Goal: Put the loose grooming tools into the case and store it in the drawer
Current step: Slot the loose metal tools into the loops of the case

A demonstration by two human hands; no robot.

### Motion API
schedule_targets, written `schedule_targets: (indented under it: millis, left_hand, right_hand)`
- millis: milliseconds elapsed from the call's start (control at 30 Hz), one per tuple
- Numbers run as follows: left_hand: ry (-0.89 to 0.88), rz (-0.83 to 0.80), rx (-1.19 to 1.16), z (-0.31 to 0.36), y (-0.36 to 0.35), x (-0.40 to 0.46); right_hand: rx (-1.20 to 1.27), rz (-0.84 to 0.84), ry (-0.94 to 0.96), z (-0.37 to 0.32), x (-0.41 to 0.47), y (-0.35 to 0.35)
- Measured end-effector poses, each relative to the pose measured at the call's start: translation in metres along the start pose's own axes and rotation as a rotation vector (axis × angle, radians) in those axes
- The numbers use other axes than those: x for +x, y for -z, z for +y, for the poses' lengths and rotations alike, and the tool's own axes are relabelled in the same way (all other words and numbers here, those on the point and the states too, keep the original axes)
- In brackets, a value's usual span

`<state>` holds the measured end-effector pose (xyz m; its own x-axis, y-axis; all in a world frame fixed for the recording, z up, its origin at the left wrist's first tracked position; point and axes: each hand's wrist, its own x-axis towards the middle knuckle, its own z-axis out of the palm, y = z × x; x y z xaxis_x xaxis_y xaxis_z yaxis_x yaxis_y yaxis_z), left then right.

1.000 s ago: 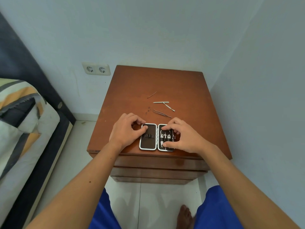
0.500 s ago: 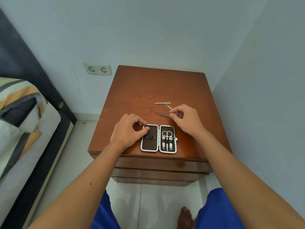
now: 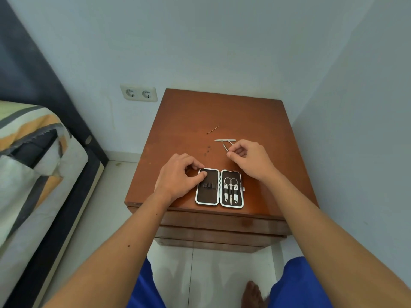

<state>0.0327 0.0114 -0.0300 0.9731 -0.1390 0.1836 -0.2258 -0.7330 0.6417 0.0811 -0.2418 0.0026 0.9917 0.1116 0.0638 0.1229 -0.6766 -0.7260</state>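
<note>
The open grooming case [image 3: 208, 197] lies at the front edge of the brown nightstand [image 3: 200, 112]. Its right half holds small scissors and two other tools [image 3: 231, 190]; the left half shows bare elastic loops. My left hand [image 3: 178, 176] grips the case's left half, thumb pressed on the lining. Just behind the case, my right hand [image 3: 249, 157] pinches the thin metal tweezers [image 3: 225, 147], whose tips point away from me. A flat metal file [image 3: 222, 140] lies beyond them, and a thin brownish stick [image 3: 213, 129] lies farther back.
Shut drawer fronts [image 3: 222, 225] sit below the nightstand top. Walls close in behind and on the right. A double socket [image 3: 139, 93] is on the back wall, a bed [image 3: 33, 174] stands at the left, and my bare foot [image 3: 252, 294] rests on the tiled floor.
My right hand left the case's right half, reached back to the tweezers and pinched them off the wood. My left hand stayed on the case.
</note>
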Motion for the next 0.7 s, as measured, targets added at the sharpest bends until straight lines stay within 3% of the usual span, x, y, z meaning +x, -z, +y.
schedule_targets:
  millis: [300, 700]
  left_hand:
    - [0.009, -0.013, -0.013, -0.002, 0.001, 0.000]
    - [0.027, -0.021, -0.054, -0.002, 0.003, 0.001]
  right_hand:
    - [0.495, -0.126, -0.016, -0.020, -0.005, 0.000]
    - [0.419, -0.265, -0.017, -0.017, -0.020, -0.026]
